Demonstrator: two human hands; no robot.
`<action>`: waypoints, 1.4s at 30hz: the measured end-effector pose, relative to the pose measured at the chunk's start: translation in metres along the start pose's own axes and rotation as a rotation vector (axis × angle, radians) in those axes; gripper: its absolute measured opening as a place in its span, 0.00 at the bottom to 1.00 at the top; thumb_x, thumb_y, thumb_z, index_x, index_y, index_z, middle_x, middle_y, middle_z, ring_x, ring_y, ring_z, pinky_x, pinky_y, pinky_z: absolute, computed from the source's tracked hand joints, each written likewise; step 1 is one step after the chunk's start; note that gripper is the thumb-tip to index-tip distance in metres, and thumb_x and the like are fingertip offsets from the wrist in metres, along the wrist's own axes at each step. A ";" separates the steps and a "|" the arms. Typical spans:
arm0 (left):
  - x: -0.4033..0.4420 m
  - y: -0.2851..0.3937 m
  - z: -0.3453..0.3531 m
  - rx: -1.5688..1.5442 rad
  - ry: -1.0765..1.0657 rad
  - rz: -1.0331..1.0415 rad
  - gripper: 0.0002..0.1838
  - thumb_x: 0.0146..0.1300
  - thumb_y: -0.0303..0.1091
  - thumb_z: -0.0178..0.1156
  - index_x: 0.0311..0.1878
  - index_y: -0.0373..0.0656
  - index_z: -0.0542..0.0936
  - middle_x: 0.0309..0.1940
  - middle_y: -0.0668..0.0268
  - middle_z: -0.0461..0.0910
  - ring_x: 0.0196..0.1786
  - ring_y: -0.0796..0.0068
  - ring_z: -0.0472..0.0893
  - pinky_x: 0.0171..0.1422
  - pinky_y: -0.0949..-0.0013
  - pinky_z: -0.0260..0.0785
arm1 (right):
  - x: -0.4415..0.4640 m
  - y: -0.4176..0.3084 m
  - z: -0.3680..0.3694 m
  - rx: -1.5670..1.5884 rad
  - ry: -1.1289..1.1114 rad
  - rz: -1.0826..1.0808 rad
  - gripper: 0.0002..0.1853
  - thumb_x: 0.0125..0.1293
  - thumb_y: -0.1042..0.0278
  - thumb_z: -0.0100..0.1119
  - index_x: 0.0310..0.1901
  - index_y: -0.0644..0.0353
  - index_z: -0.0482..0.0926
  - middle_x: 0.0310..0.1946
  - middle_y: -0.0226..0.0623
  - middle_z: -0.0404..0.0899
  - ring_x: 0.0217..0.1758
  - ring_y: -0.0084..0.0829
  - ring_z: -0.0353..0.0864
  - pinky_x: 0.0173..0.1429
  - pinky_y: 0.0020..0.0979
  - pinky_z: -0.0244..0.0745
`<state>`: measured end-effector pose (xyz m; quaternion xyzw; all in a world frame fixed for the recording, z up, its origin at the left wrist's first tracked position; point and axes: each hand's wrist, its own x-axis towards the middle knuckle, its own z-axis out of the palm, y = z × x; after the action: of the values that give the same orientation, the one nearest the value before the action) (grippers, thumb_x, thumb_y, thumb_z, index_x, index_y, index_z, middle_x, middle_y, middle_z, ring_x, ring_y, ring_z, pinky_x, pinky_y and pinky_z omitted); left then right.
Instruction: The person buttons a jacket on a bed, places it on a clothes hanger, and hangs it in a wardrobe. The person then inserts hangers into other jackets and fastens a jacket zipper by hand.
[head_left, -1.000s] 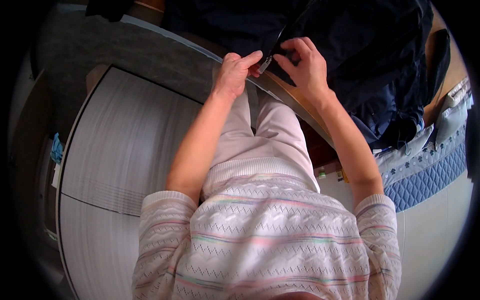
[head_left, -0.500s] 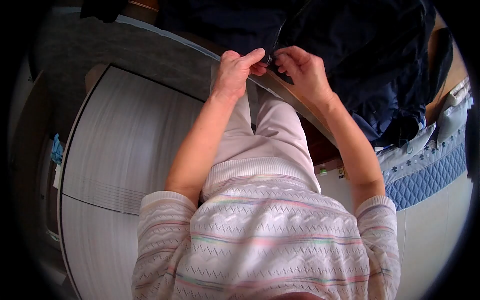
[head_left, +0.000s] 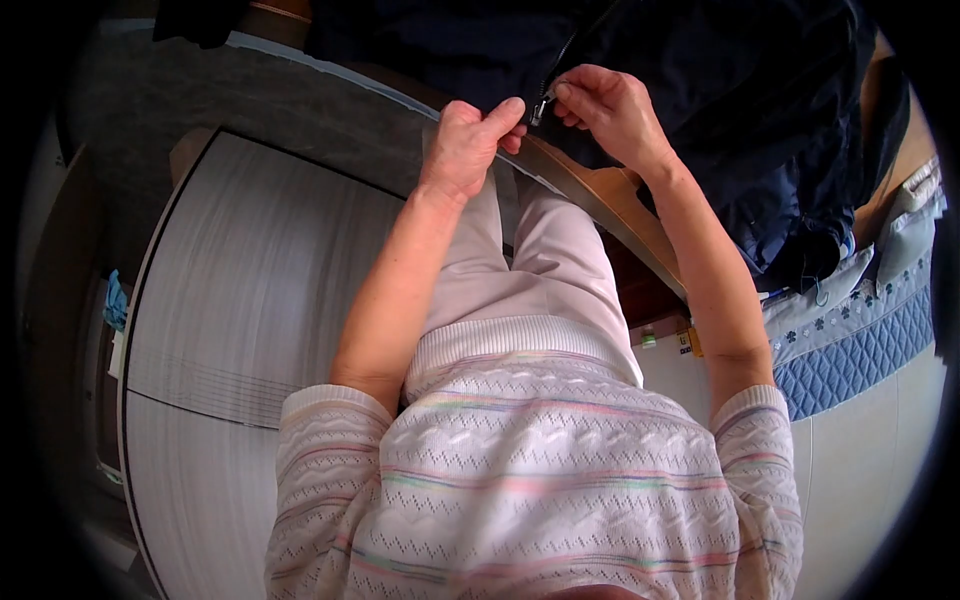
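Observation:
A dark navy garment (head_left: 740,120) with a zipper (head_left: 560,60) lies over the tabletop in front of me. The metal zipper slider (head_left: 540,110) hangs at the zipper's near end, between my hands. My right hand (head_left: 612,112) pinches the pull tab of this slider between thumb and fingertips. Just left of it, my left hand (head_left: 470,145) is closed, its thumb on top and its fingers curled at the garment's edge by the zipper end. What lies under those left fingers is mostly hidden.
A wooden table edge (head_left: 600,195) runs diagonally below the garment. On the left stands a grey wood-grain panel (head_left: 250,270). A blue quilted cloth (head_left: 850,365) lies at the right, and a small yellow item (head_left: 690,343) sits below the table.
My right hand has moved up slightly, away from my left hand, exposing the metal slider and more of the table edge. My left hand has barely moved.

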<state>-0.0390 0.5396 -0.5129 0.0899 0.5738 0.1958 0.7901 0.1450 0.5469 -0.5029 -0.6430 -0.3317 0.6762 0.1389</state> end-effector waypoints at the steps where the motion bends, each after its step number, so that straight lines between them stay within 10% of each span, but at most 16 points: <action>1: 0.000 0.000 0.000 0.009 0.000 -0.002 0.11 0.58 0.35 0.62 0.26 0.36 0.81 0.22 0.66 0.79 0.23 0.80 0.75 0.28 0.77 0.67 | 0.001 0.000 0.000 0.005 0.008 0.009 0.10 0.66 0.67 0.56 0.41 0.65 0.78 0.27 0.30 0.78 0.30 0.18 0.75 0.38 0.21 0.75; 21: -0.003 -0.004 -0.006 0.087 -0.054 -0.067 0.16 0.58 0.40 0.62 0.27 0.34 0.80 0.22 0.65 0.79 0.25 0.81 0.75 0.32 0.78 0.68 | -0.013 0.001 0.014 -0.037 0.100 -0.099 0.06 0.62 0.74 0.57 0.40 0.66 0.77 0.29 0.30 0.80 0.33 0.18 0.78 0.40 0.20 0.75; 27: -0.025 0.057 -0.005 0.740 -0.229 -0.136 0.19 0.61 0.44 0.58 0.22 0.37 0.79 0.19 0.67 0.78 0.22 0.82 0.73 0.28 0.76 0.65 | -0.043 0.005 0.043 -0.116 0.328 -0.278 0.05 0.53 0.79 0.61 0.33 0.63 0.76 0.25 0.39 0.77 0.26 0.26 0.79 0.31 0.24 0.75; 30: -0.007 0.080 0.025 1.124 -0.164 0.474 0.12 0.56 0.39 0.58 0.25 0.41 0.81 0.22 0.61 0.80 0.27 0.67 0.79 0.33 0.68 0.70 | -0.052 0.008 0.054 -0.109 0.428 -0.283 0.06 0.52 0.81 0.60 0.32 0.63 0.76 0.25 0.40 0.77 0.26 0.30 0.79 0.31 0.25 0.74; 42: 0.031 0.083 0.080 2.065 -0.594 0.273 0.16 0.56 0.48 0.58 0.35 0.45 0.82 0.31 0.61 0.82 0.38 0.59 0.80 0.42 0.59 0.71 | -0.069 0.013 0.061 -0.146 0.655 -0.402 0.08 0.49 0.79 0.62 0.30 0.58 0.74 0.25 0.37 0.74 0.29 0.37 0.76 0.33 0.31 0.72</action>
<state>0.0276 0.6349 -0.4834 0.8188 0.2327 -0.3254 0.4118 0.0985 0.4782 -0.4605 -0.7552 -0.4363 0.3691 0.3211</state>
